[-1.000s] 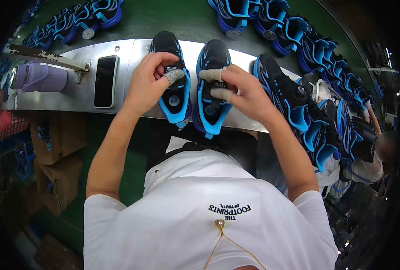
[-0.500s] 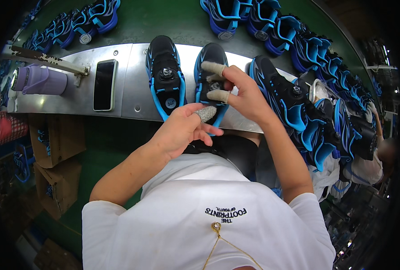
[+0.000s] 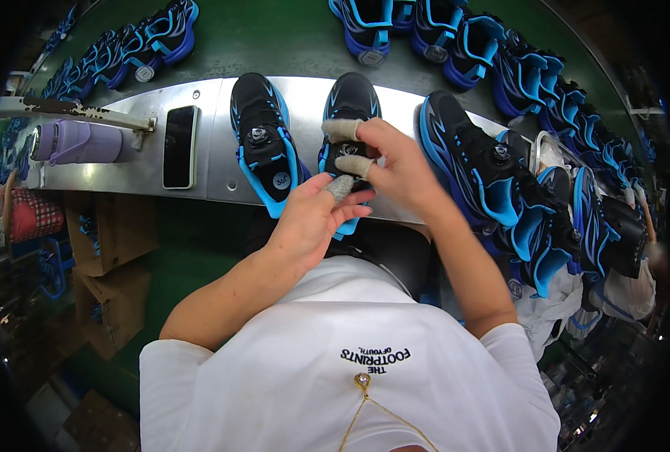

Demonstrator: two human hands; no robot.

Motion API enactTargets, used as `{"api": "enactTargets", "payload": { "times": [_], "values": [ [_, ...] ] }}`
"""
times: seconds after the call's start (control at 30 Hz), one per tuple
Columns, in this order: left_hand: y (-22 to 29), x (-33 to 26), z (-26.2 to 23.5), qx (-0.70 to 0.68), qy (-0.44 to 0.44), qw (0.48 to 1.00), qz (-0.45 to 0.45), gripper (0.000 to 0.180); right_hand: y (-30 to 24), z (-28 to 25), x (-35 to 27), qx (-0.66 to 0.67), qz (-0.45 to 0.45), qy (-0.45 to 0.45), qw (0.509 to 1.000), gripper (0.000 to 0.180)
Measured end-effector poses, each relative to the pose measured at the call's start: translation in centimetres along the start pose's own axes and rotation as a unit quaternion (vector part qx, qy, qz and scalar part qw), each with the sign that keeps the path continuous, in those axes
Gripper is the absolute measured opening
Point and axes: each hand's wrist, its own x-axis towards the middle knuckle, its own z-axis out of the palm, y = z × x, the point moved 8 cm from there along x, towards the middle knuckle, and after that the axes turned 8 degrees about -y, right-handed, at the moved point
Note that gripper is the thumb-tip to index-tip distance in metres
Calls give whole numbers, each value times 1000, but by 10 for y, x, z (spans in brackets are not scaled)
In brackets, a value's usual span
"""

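A black and blue sneaker (image 3: 351, 98) stands on the metal ledge before me, toe away, a round dial (image 3: 348, 150) on its tongue. My right hand (image 3: 397, 162), with cloth covers on thumb and forefinger, is closed around the dial area. My left hand (image 3: 314, 218), its thumb wrapped in grey, has its fingers bent at the shoe's collar, beside the right thumb. The hands partly hide the tongue and heel opening. Just left stands a second sneaker (image 3: 258, 102), angled, with a round pale sticker inside; neither hand touches it.
On the ledge's left lie a phone (image 3: 179, 147) and a lilac tumbler (image 3: 86, 142) by a worn metal bar (image 3: 79, 109). More sneakers (image 3: 455, 143) crowd the right, around a clear tray (image 3: 550, 151). Others line the green surface (image 3: 267, 38) beyond. Cardboard boxes (image 3: 116, 241) are lower left.
The left sneaker has shifted toward the phone and turned, its heel now further right than its toe. My left fingers have moved in closer to the middle sneaker's collar and the right thumb.
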Motion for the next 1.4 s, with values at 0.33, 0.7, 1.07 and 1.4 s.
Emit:
{"api": "enactTargets", "payload": {
  "times": [0.33, 0.7, 1.07, 1.4],
  "values": [
    [86, -35, -4, 385, -2, 901, 198, 25, 4, -63, 1, -20, -14, 159, 987, 42],
    [126, -12, -51, 645, 70, 702, 294, 51, 10, -38, 92, -65, -4, 59, 996, 27],
    [125, -11, -59, 575, 87, 763, 282, 36, 6, -1, 139, -134, 30, -68, 988, 29],
    [113, -10, -77, 524, -18, 788, 323, 36, 9, 28, 153, -139, 23, -111, 984, 28]
  ]
}}
